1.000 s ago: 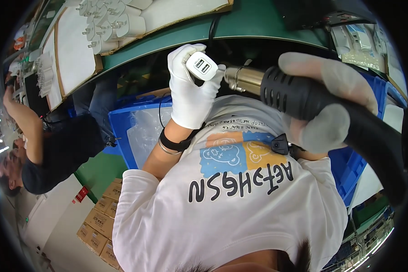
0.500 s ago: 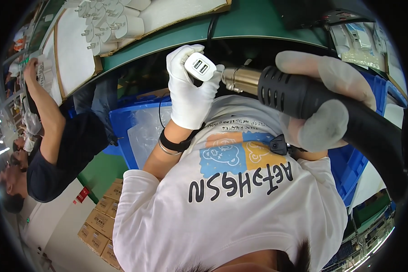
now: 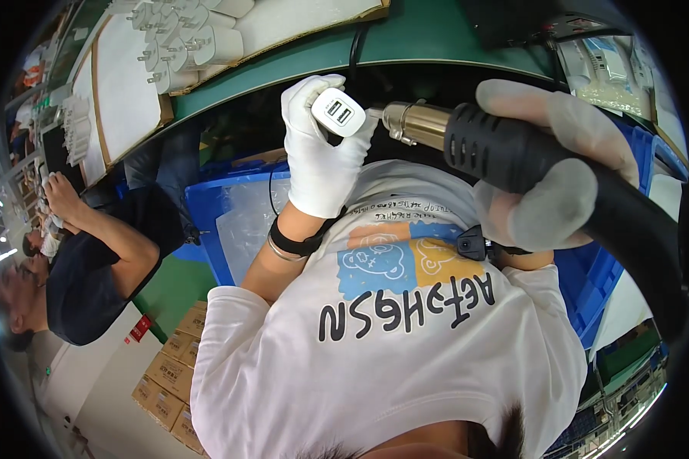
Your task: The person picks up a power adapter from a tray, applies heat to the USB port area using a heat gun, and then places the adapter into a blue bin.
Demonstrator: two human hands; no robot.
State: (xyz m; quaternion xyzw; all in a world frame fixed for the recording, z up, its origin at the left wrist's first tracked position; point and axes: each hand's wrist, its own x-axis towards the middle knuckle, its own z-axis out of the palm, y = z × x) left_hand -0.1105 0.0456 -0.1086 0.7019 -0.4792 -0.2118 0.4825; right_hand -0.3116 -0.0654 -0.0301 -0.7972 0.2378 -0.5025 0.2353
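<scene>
My left hand (image 3: 325,157), in a white glove, is closed around a white USB charger (image 3: 338,112) whose face with two ports points up toward me. My right hand (image 3: 563,164), its fingers in thin pale coverings, grips the black handle of a hot air gun (image 3: 505,149). The gun's metal nozzle (image 3: 406,122) is aimed at the charger's right side, close to my left fingertips. A small gap seems to lie between nozzle and charger.
Several white plug chargers (image 3: 195,46) stand on a cardboard-edged tray (image 3: 298,30) at the far left. A blue bin (image 3: 214,252) with plastic lining is beside my left arm. Bagged parts (image 3: 608,69) lie at far right. A co-worker (image 3: 103,260) sits at left, near stacked cartons (image 3: 168,375).
The hot air gun and my right hand have shifted slightly right, away from the charger. My left hand stays put. The co-worker's arm has drawn back from the white parts.
</scene>
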